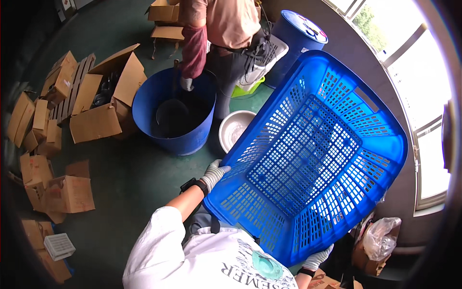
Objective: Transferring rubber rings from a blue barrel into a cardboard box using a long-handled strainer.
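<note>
A large blue plastic basket (298,219) with slotted walls and a grid bottom is held up tilted before me, its inside facing me and nothing in it. My left hand (214,175), in a white glove with a dark watch at the wrist, grips the left rim. At the near right rim my gloved right hand (317,258) holds the basket too; part of its fingers is hidden behind the plastic. Beyond stands a round blue tub (185,144), where a co-worker's gloved hand (186,84) reaches in by a dark round pan-like thing (173,118).
Open cardboard boxes (96,126) and a pallet (79,79) line the left side. A pale basin (227,135) sits on the floor beside the tub. A blue drum (288,48) stands by the wall at the back. Plastic-covered stuff (382,236) lies at the right under the windows.
</note>
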